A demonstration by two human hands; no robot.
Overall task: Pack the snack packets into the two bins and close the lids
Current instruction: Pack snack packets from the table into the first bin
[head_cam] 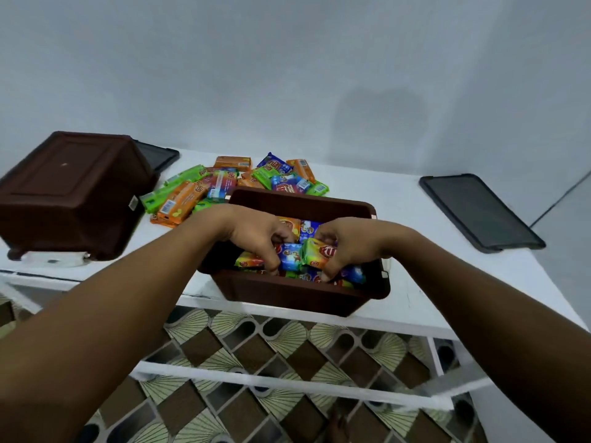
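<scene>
An open brown bin (297, 290) stands at the table's front edge, partly filled with colourful snack packets. Both hands reach down into it. My left hand (256, 235) has its fingers curled over a blue packet (289, 255). My right hand (347, 244) grips a green and orange packet (315, 252) beside it. Behind the bin lies a loose pile of snack packets (224, 183) in green, orange and blue. A second brown bin (73, 190) sits upside down at the left. One dark lid (479, 212) lies flat at the right; another dark lid (160, 155) shows behind the overturned bin.
The white table (415, 282) stands against a pale wall. A small white object (52, 259) lies at the front left edge under the overturned bin. Below the table are white frame rails and a patterned tile floor (256, 362).
</scene>
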